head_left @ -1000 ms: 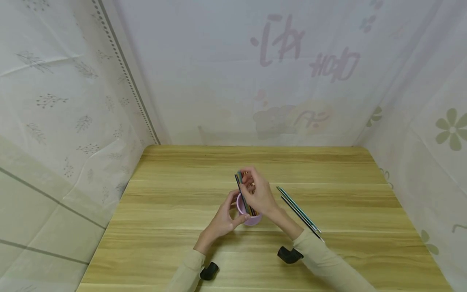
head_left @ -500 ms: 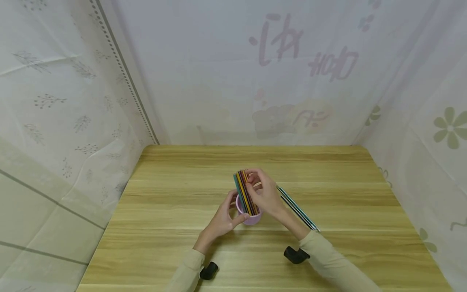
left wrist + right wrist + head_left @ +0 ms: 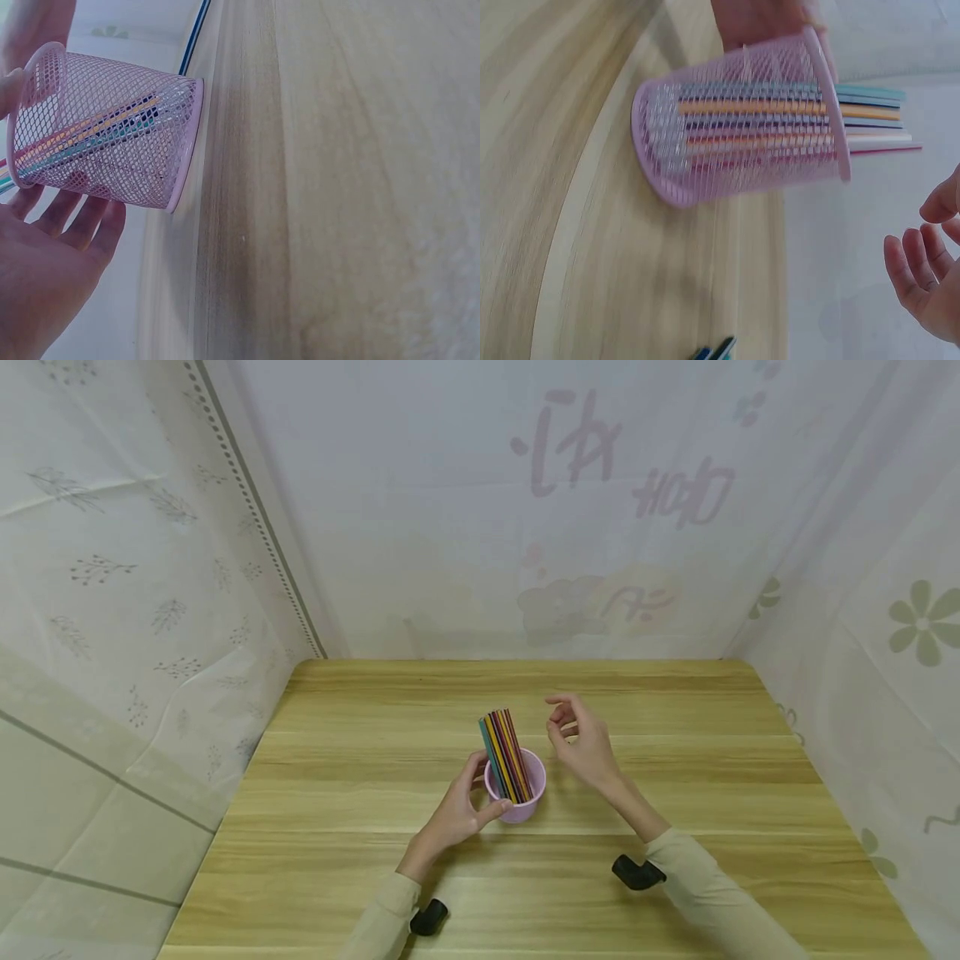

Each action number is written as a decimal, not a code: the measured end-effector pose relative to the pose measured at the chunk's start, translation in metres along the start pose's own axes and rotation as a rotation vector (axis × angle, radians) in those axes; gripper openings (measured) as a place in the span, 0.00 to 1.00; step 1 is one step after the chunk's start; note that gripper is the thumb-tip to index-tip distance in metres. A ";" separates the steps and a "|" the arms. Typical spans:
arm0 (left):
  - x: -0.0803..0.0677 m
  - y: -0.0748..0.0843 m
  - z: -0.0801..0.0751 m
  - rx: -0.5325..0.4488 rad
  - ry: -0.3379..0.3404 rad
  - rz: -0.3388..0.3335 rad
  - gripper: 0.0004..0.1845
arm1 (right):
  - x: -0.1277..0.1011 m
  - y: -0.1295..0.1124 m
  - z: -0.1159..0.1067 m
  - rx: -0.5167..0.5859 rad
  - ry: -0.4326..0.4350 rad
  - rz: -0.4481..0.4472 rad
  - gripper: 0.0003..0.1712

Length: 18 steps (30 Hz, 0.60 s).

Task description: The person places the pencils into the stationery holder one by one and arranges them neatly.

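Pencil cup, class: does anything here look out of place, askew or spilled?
Nothing is spilled or damaged. The cup stands upright, its pencils leaning left together. Two loose pencils lie on the table outside it, seen from the right wrist.

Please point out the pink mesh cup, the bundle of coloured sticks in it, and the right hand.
pink mesh cup (image 3: 517,811): head view, front wall below the rim.
coloured sticks (image 3: 500,739): head view, upper part above the cup.
right hand (image 3: 583,745): head view, middle of the hand.

Around the pink mesh cup (image 3: 515,793), the table (image 3: 360,760) lies bare behind and far left. The left hand (image 3: 459,810) blocks the cup's left side; its pencils (image 3: 502,752) rise above; the right hand (image 3: 581,743) hovers right.
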<state>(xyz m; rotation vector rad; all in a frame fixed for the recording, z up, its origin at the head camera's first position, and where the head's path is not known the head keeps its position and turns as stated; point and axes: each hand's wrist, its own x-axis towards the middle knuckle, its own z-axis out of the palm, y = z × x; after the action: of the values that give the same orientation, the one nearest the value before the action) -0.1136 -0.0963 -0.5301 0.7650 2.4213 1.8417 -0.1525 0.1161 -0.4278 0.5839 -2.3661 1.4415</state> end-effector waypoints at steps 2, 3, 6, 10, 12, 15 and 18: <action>0.000 0.000 0.000 0.000 -0.001 0.000 0.39 | 0.000 0.007 -0.003 -0.006 0.018 0.015 0.19; 0.000 0.001 0.000 0.001 -0.003 0.000 0.39 | -0.001 0.011 -0.005 -0.011 0.027 0.023 0.19; 0.000 0.001 0.000 0.001 -0.006 0.001 0.39 | -0.003 0.032 -0.007 -0.023 0.046 0.044 0.20; 0.001 0.001 0.000 0.005 -0.006 -0.002 0.39 | -0.006 0.061 -0.010 -0.058 0.051 0.075 0.20; 0.001 0.000 0.000 0.007 -0.007 -0.003 0.39 | -0.009 0.068 -0.013 -0.065 0.047 0.095 0.21; 0.000 0.000 0.001 0.007 -0.005 -0.016 0.39 | -0.012 0.075 -0.017 -0.072 0.039 0.120 0.20; 0.000 0.000 0.001 0.007 -0.005 -0.012 0.39 | -0.016 0.083 -0.020 -0.077 0.025 0.135 0.19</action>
<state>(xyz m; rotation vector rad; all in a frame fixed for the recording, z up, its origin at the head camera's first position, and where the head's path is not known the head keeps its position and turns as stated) -0.1137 -0.0958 -0.5303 0.7526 2.4258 1.8257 -0.1781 0.1715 -0.4899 0.3906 -2.4707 1.3961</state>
